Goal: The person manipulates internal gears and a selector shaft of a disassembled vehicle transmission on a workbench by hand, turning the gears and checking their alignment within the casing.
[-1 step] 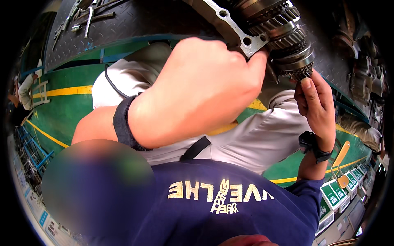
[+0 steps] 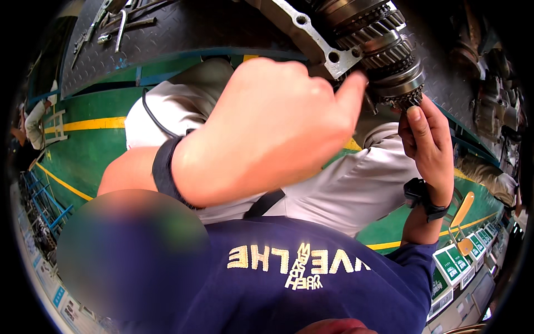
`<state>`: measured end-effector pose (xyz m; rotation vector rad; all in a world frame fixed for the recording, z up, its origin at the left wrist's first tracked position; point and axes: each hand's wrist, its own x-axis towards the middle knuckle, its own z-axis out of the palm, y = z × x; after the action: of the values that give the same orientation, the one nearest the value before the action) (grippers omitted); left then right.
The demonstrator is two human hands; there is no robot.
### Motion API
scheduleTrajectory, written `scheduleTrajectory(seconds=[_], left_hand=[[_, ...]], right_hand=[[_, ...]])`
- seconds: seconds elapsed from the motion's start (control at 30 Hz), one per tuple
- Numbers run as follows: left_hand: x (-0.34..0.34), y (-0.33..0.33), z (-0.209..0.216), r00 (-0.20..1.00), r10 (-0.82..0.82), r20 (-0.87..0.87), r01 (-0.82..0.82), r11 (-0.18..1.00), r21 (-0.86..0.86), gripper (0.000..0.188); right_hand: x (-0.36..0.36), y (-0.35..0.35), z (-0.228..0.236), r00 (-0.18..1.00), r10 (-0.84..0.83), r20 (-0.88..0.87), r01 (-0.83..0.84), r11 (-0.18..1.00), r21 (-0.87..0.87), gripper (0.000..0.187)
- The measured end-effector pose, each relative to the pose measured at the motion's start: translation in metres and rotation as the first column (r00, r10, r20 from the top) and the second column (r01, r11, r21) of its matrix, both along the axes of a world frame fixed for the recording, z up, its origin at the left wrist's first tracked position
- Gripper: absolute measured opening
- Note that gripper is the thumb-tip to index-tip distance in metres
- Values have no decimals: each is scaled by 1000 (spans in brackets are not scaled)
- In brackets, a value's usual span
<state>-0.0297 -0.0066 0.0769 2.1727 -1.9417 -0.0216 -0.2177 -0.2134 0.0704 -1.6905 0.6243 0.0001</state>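
Two hands at the gear shaft (image 2: 386, 53)

From where I'm standing: shaft sits right beside the pale housing (image 2: 315, 38), at the near side of the dark bench (image 2: 189, 30). Right hand (image 2: 433, 133) has the end gear (image 2: 410, 100) pinched, thumb against fingers. Left hand (image 2: 272, 122) is curled, index out, tip just beside the gears; can't tell if it's touching or gripping anything, palm hidden. Loose tools (image 2: 120, 30) on the bench, well left of the shaft.
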Motion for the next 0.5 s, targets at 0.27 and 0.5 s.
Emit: scheduleTrajectory(seconds=[0.27, 0.5], left_hand=[[5, 26, 30, 997, -82, 14, 83, 985, -150, 79], [11, 21, 30, 995, -101, -6, 98, 976, -194, 78]], right_hand=[[2, 1, 5, 1000, 4, -23, -1, 994, 109, 30], [-19, -25, 3, 998, 51, 29, -55, 986, 157, 38]])
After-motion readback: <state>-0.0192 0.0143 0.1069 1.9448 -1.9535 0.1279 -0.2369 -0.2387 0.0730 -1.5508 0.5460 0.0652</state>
